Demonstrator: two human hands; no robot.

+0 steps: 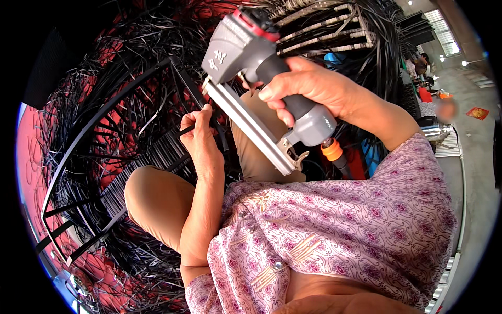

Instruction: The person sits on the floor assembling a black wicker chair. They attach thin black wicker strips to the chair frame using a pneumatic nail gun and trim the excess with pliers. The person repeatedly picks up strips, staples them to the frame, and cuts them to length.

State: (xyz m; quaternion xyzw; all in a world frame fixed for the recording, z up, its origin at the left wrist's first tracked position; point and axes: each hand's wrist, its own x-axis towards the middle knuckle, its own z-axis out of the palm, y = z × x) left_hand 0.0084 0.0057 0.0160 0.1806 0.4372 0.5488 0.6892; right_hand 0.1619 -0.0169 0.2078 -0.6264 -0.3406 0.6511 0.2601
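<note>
My right hand [314, 86] is wrapped round the dark grip of a grey air stapler [227, 49]. The tool is tilted, its nose near my left hand and its long silver magazine slanting down toward my lap. An orange-collared hose fitting [330, 150] sits at the grip's end. The fingers of my left hand [200, 136] are pinched on a flat black strip [186, 130] just below the stapler's nose. Beside that hand, a black frame [99, 123] with curved and straight bars leans over my legs. Dark strips woven closely together [138, 165] span part of it.
Loose black strips [104, 68] lie tangled over a red surface [102, 275] in front and to the left. Bundled frames wrapped in pale strips [334, 29] stand at the far side. A person [445, 111] is at the right, near grey floor [476, 152].
</note>
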